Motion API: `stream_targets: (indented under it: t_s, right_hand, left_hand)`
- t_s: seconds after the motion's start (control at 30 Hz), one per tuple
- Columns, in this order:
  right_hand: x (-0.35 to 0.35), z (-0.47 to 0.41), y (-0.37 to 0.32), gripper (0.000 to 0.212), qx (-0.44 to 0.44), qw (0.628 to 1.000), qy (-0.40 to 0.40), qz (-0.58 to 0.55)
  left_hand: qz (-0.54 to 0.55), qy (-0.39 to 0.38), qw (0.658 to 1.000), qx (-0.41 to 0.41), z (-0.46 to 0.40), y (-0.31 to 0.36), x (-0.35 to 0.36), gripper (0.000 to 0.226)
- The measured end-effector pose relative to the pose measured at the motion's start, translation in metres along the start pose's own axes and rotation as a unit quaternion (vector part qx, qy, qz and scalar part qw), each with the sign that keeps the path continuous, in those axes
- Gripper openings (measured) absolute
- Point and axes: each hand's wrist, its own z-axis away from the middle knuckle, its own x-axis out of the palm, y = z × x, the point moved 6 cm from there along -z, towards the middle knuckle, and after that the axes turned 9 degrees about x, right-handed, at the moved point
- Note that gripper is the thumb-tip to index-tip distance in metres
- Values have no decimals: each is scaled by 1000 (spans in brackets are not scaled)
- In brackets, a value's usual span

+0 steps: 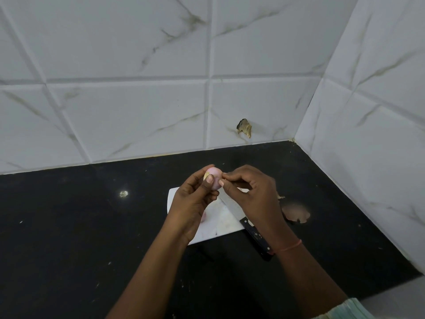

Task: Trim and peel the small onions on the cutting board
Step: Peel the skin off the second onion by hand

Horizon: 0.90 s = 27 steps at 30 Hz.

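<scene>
While the left hand holds a small pinkish onion in a curled grip above the white cutting board, the right hand pinches at the onion's skin with thumb and forefinger. Below, a knife lies across the board's right edge, and onion peels sit on the black counter further right.

No text, label, brand, number or sign can be read anywhere in the view. The knife handle near the right side of the cutting board shows only pale rivet spots, and the marbled wall tiles carry only grey veins, no writing.
</scene>
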Motion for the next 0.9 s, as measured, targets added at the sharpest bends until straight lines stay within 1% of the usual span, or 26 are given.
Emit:
stream_targets:
  t_s: [0.17, 0.43, 0.6, 0.73, 0.9]
  right_hand:
    - [2, -1, -3, 5, -15, 1000, 5, 20]
    - [0, 0, -7, 2, -9, 999, 24, 35]
    - [-1, 1, -9, 4, 1, 998, 53, 26]
    - [-1, 4, -8, 10, 3, 999, 40, 8]
    - [-1, 4, -8, 3, -18, 999, 40, 31]
  left_hand:
    - [-12, 5, 1000, -1, -1, 0, -3, 40]
    - [-10, -1, 1000, -3, 2, 2, -1, 37]
    - [20, 0, 1000, -3, 1, 4, 2, 38]
    - [34, 5, 999, 4, 3, 6, 2, 37]
    - [11, 2, 1000, 18, 2, 7, 2, 38]
